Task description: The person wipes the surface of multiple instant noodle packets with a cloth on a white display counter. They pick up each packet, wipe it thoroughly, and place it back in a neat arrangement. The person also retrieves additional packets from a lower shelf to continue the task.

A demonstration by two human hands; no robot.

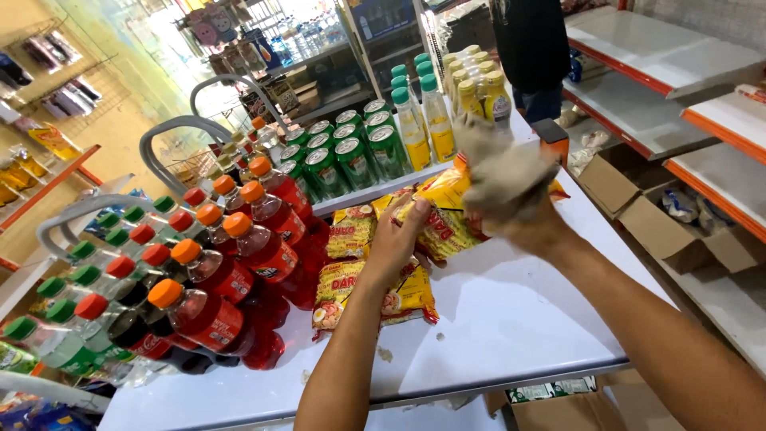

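Left hand (396, 239) fingers gripping tilted yellow snack packet (443, 209), right hand (503, 187) clutching grey cloth (496, 164)

Yellow and red snack packets (375, 287) lie flat in a loose pile on the white table (511, 319), and another yellow packet (443, 211) is lifted above them. The red bottles (263, 247) beside them wear red wrap-around labels. Open brown cardboard boxes (678, 227) sit on the floor at right.
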